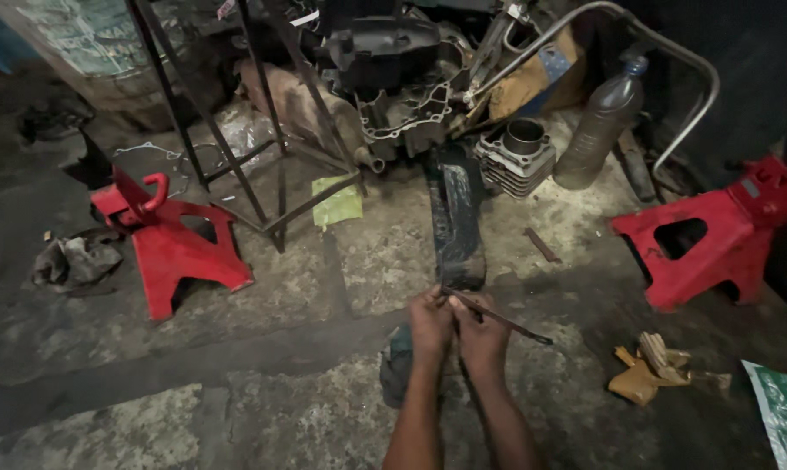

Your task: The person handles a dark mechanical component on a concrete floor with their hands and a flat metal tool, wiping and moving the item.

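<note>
You are pressing both hands together low over the floor (237, 409): your left hand (430, 324) and right hand (480, 335) are closing their fingers around the near end of a thin dark rod (498, 315). The work looks unfinished; the black strip (456, 222) is lying just beyond.

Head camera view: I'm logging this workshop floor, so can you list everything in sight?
Jack stands: two, red, floor left and right.
Engine block: one, dark, top centre.
Cylinder: one, grey finned, right of the engine.
Plastic bottle: one, clear and dusty, beside the cylinder.
Metal frame: one, dark, top left.
Rag: one, grey, far left.
Cardboard scraps: several, tan, lower right.
Thin rod: one, dark, held at the hands.
Left hand: at the rod's end.
Right hand: gripping the rod.
</note>
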